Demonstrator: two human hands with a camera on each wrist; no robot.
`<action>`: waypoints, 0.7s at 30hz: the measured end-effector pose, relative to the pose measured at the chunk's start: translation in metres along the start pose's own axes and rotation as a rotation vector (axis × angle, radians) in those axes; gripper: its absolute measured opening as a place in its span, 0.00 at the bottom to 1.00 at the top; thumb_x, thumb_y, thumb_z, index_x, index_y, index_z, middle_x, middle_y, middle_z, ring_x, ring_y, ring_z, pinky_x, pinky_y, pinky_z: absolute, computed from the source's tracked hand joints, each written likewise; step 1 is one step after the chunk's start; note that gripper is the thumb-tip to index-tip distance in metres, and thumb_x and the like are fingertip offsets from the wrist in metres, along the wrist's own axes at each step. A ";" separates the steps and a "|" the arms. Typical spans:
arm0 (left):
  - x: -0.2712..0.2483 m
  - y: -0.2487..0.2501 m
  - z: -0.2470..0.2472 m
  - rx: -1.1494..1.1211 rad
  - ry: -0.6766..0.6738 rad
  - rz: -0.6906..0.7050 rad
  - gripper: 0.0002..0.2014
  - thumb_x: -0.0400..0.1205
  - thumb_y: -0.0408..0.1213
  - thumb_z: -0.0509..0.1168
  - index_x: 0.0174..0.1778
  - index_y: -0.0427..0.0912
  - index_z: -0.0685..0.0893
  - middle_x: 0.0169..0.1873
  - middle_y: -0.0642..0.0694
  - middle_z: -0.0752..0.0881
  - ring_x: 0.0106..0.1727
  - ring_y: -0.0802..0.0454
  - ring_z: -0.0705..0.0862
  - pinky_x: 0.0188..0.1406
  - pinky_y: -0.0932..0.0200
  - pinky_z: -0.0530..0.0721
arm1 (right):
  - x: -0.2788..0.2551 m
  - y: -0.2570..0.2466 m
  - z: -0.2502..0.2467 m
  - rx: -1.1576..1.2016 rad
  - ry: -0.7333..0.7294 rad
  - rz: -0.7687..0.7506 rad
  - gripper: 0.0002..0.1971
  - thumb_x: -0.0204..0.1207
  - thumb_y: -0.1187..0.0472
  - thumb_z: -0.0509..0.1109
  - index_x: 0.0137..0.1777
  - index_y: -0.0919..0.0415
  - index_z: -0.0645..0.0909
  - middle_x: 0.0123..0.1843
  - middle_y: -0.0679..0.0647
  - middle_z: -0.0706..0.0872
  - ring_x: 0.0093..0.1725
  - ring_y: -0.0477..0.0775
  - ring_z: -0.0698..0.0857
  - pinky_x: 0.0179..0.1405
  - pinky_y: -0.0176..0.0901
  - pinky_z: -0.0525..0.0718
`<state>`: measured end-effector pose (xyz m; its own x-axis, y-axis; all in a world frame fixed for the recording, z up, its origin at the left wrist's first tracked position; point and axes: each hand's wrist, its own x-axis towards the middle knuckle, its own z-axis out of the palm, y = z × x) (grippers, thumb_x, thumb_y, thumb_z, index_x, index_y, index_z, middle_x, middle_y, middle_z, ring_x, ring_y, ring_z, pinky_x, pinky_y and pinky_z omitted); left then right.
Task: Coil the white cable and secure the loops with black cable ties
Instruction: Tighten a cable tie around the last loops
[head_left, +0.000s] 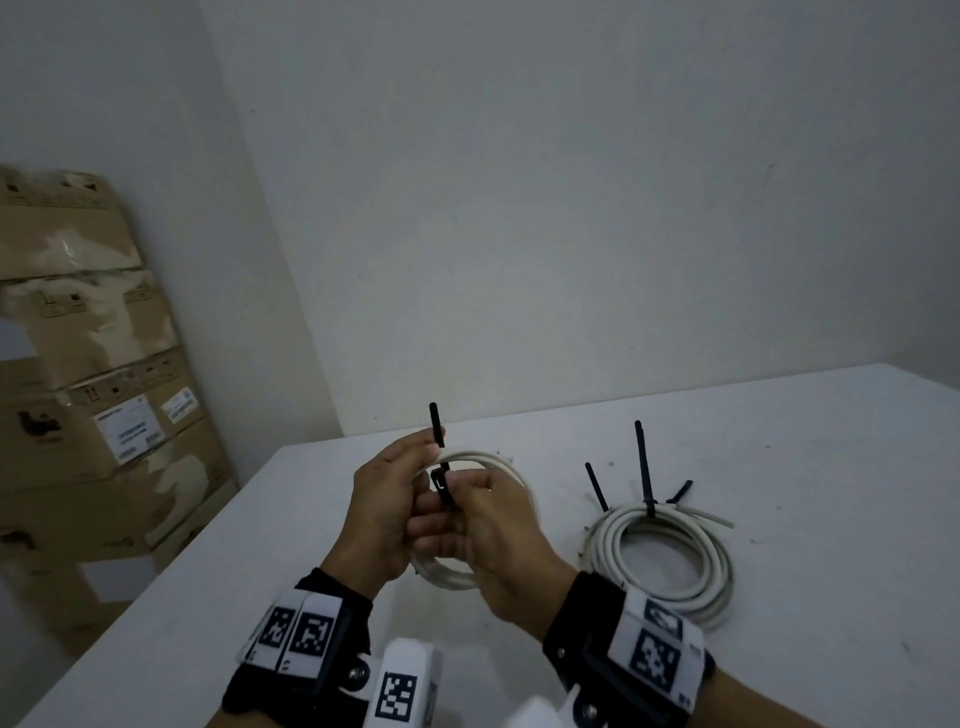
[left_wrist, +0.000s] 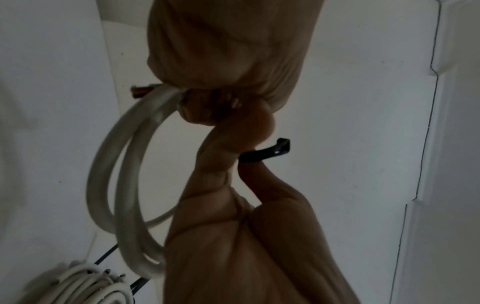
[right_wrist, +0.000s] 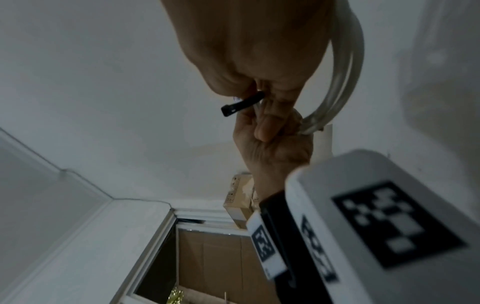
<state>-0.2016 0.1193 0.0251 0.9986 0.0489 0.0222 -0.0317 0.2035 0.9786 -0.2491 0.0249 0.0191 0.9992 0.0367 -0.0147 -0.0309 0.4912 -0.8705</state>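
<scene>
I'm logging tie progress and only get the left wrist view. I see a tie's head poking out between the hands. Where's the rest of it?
Observer: In the head view the black cable tie has its tail standing up above the left hand, which grips the white cable coil. The right hand pinches the tie near its head. I cannot tell if it is threaded.
Operator: And the other coil at my frame's corner?
Observer: The finished coil lies on the table right of the hands, with three black tie tails sticking up from its far side.
Operator: Anything left of the table?
Observer: Stacked cardboard boxes against the wall.
</scene>
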 end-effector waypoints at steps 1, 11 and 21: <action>-0.001 0.000 0.002 -0.010 0.000 0.006 0.09 0.82 0.32 0.63 0.53 0.40 0.87 0.18 0.47 0.67 0.10 0.56 0.64 0.12 0.71 0.65 | -0.003 0.002 0.001 0.017 0.015 -0.019 0.08 0.86 0.64 0.56 0.48 0.65 0.74 0.28 0.58 0.85 0.23 0.52 0.82 0.24 0.42 0.84; 0.001 -0.010 -0.004 0.186 0.058 0.251 0.06 0.80 0.31 0.67 0.47 0.42 0.89 0.19 0.42 0.70 0.17 0.52 0.63 0.17 0.64 0.63 | -0.004 -0.009 -0.017 -0.358 -0.036 -0.331 0.09 0.84 0.59 0.62 0.43 0.61 0.77 0.26 0.53 0.84 0.18 0.51 0.77 0.13 0.34 0.69; -0.008 -0.020 -0.001 0.203 0.044 0.385 0.03 0.79 0.33 0.69 0.41 0.41 0.87 0.19 0.40 0.68 0.18 0.50 0.60 0.16 0.63 0.59 | 0.006 -0.017 -0.020 -0.352 -0.025 -0.345 0.10 0.83 0.60 0.62 0.43 0.64 0.78 0.22 0.54 0.80 0.14 0.49 0.72 0.14 0.32 0.62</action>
<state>-0.2090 0.1158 0.0051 0.9127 0.1259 0.3886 -0.3876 -0.0334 0.9212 -0.2423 -0.0006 0.0241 0.9488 -0.0534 0.3113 0.3159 0.1548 -0.9361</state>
